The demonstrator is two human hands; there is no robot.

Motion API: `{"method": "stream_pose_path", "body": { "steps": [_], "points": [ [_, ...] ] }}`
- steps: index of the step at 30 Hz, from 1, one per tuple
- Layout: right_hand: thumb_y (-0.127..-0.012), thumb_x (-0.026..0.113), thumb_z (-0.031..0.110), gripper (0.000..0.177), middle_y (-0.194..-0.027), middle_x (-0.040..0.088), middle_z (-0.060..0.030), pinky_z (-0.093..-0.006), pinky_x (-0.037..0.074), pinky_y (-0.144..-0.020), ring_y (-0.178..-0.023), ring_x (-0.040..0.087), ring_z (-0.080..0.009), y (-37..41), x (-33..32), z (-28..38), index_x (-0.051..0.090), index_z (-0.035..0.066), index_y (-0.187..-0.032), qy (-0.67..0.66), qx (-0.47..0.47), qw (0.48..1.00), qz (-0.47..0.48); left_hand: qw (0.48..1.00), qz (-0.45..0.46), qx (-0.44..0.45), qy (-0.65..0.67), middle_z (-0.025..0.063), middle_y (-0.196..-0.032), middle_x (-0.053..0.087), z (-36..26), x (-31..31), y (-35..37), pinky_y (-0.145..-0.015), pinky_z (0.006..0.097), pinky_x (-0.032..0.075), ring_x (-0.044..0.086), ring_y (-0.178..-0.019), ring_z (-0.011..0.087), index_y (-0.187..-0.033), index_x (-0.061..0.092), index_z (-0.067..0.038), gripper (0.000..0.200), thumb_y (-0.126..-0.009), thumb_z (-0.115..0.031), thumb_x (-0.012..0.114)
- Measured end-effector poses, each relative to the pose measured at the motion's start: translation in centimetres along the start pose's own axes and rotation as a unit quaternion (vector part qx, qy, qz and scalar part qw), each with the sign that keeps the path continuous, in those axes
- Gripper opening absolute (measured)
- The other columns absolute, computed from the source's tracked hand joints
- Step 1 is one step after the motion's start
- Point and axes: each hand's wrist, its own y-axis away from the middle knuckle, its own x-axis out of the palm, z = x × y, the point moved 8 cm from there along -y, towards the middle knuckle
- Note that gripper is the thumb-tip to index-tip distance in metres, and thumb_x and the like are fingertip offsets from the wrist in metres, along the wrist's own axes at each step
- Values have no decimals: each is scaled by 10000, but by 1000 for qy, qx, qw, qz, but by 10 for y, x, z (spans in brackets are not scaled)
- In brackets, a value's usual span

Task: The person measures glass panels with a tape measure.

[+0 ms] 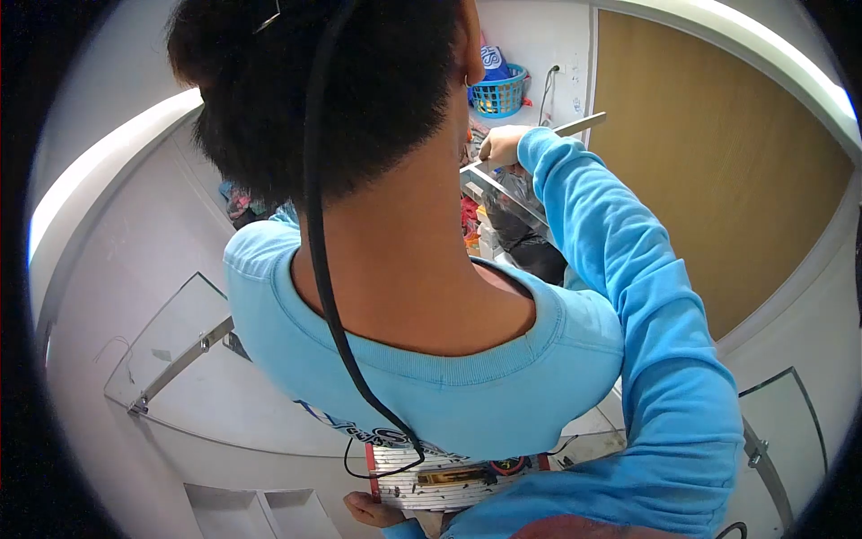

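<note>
My right hand (505, 147), at the end of a long blue sleeve, reaches past a person's shoulder and is closed around a narrow metal bar (582, 125). Glass or clear panel edges show just below that hand. Low in the view, my left hand (374, 510) has its fingers curled beside the left edge of a white, striped, red-edged object (431, 492); what it grips is hidden. Directly in front, a person in a light blue shirt (422, 404) is seen from behind, with that person's hands out of sight.
A blue basket (499, 94) stands at the back near a brown door (709, 162). Dark bags (530, 242) lie beyond the person's shoulder. Glass shelves on metal brackets are at left (175, 355) and right (790, 413). A black cable (314, 198) hangs down the middle.
</note>
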Motion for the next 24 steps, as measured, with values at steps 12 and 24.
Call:
{"method": "stream_pose_path", "body": {
  "steps": [12, 24],
  "points": [
    [-817, 545, 157, 340, -693, 627, -63, -318, 492, -513, -539, 599, -161, 15, -8, 15, 643, 154, -1142, 59, -16, 998, -18, 999, 2, -8, 38, 5, -623, 274, -13, 7, 1, -486, 278, 227, 287, -559, 103, -693, 341, -64, 453, -984, -409, 375],
    [-763, 564, 141, 279, -937, 679, -161, -381, 537, -678, -768, 672, -277, 78, -87, 4, 692, 58, -997, 116, -9, 986, -123, 1000, 6, -1, 8, 13, -626, 286, -26, 9, 2, -479, 275, 226, 280, -550, 104, -689, 336, -68, 455, -976, -418, 377]
  ]
}}
